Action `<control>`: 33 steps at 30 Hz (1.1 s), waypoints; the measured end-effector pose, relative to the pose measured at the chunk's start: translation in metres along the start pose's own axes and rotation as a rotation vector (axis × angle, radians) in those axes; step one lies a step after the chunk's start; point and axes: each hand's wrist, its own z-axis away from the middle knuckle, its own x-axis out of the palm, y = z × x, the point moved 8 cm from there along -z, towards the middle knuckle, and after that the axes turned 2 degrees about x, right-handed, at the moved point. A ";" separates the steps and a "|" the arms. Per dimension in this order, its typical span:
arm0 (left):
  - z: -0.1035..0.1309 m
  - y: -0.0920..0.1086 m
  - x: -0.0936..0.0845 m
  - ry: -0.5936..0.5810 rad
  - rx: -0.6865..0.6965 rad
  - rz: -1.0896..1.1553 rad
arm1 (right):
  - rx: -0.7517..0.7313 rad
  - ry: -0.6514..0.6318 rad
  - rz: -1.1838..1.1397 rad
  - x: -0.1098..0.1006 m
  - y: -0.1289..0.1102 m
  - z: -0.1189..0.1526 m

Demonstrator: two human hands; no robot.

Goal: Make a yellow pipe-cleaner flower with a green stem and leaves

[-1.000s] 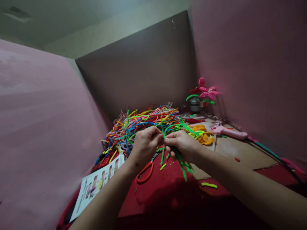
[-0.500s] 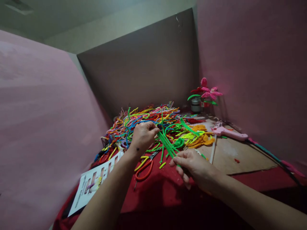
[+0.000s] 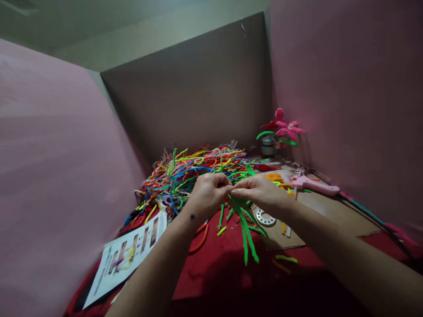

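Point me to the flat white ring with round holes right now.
In the head view, the flat white ring lies right of centre, on the brown cardboard sheet near its left edge, beside the hanging fuzzy green strips.

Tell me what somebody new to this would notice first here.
Probably the tangled heap of many-coloured fuzzy strips, spread behind the hands. Just in front of it, the left hand and right hand come together at the fingertips, with green strips hanging below. Off to the right, a bright pink flower stands out beside the pink wall.
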 end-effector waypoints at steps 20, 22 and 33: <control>-0.014 -0.031 -0.007 0.112 -0.049 0.419 | 0.025 0.195 -0.179 -0.004 0.008 -0.012; -0.014 -0.039 -0.001 0.139 -0.045 0.596 | 0.028 0.198 -0.295 -0.001 0.013 -0.013; -0.008 -0.043 0.002 0.236 -0.061 0.589 | 0.140 0.125 -0.803 0.027 0.035 -0.017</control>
